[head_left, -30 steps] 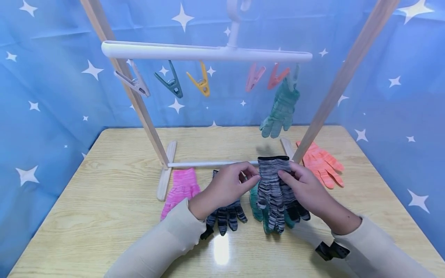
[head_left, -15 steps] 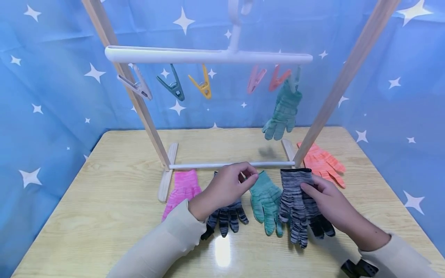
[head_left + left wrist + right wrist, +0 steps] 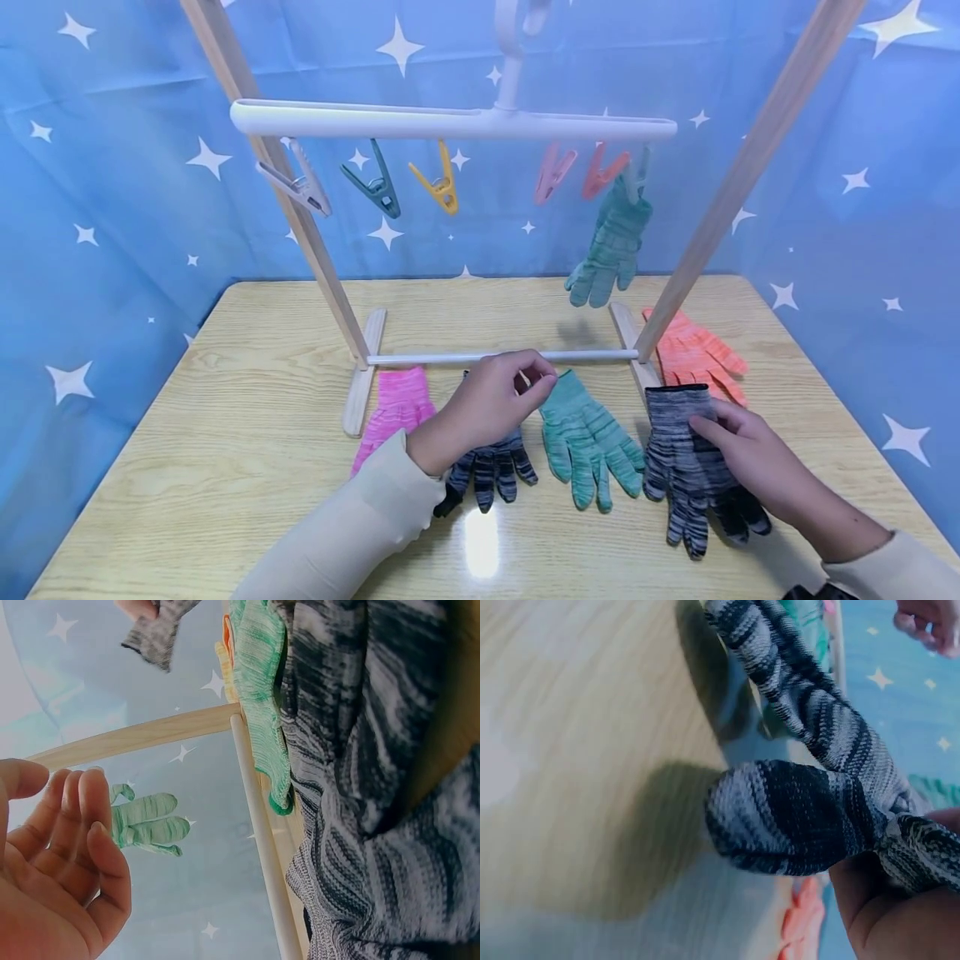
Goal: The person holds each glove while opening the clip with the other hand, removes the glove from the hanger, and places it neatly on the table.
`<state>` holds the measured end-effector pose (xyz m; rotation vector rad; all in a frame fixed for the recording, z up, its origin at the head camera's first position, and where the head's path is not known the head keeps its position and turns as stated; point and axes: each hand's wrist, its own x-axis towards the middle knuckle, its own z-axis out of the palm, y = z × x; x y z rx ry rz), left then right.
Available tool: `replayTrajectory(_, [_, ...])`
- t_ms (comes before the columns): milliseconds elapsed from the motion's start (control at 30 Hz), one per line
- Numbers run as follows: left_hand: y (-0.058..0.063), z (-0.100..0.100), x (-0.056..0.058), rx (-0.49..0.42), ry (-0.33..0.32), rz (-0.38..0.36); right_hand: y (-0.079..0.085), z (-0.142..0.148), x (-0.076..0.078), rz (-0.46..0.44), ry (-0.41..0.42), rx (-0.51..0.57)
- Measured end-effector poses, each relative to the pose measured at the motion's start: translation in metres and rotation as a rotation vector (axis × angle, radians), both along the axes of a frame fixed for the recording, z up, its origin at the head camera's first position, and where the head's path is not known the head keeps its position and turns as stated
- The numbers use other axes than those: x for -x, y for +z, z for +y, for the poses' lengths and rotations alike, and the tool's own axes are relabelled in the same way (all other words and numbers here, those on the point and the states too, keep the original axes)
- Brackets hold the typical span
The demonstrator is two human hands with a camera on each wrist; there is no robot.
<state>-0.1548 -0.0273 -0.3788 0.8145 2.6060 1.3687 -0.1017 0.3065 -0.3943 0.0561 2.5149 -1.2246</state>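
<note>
My right hand (image 3: 753, 454) pinches a grey-and-black striped knit glove (image 3: 678, 462) near its cuff, fingers of the glove hanging down. In the right wrist view the glove's fingers (image 3: 780, 817) dangle close over the table, casting shadows. My left hand (image 3: 498, 400) hovers over another dark striped glove (image 3: 491, 471), hiding its upper part. Its fingers are loosely bent with nothing between them, as the left wrist view of the hand (image 3: 67, 862) shows. Between the two hands a green glove (image 3: 588, 437) lies flat on the table.
A white hanger (image 3: 450, 121) carries several clothespins, such as a yellow clothespin (image 3: 438, 179); at its right end hangs a green glove (image 3: 611, 242). A wooden frame (image 3: 303, 237) stands around it. A pink glove (image 3: 397, 408) and an orange glove (image 3: 697, 354) lie on the table (image 3: 172, 467).
My right hand has carried the grey-and-black glove to the right and nearer to me, uncovering the green glove on the table. The left hand has let go of nothing visible and stays put.
</note>
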Motion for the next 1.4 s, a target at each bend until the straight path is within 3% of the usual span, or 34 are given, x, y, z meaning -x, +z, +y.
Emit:
replayTrajectory(267, [-0.001, -0.001, 0.001, 0.002, -0.008, 0.003, -0.009, 0.014, 0.000, -0.113, -0.010, 0.001])
replayTrajectory(533, [-0.002, -0.002, 0.002, 0.004, 0.003, 0.015, -0.014, 0.019, -0.003, -0.014, 0.027, -0.174])
replayTrajectory(733, [-0.001, -0.003, 0.003, 0.012, 0.010, 0.017, -0.015, 0.028, -0.004, -0.001, 0.078, -0.268])
replayTrajectory(967, [0.000, -0.005, 0.004, 0.011, 0.014, -0.004, -0.016, 0.042, 0.001, -0.008, 0.157, -0.336])
replayTrajectory(1400, [-0.001, -0.003, 0.004, 0.022, 0.001, -0.010, -0.017, 0.050, 0.005, 0.043, 0.180, -0.446])
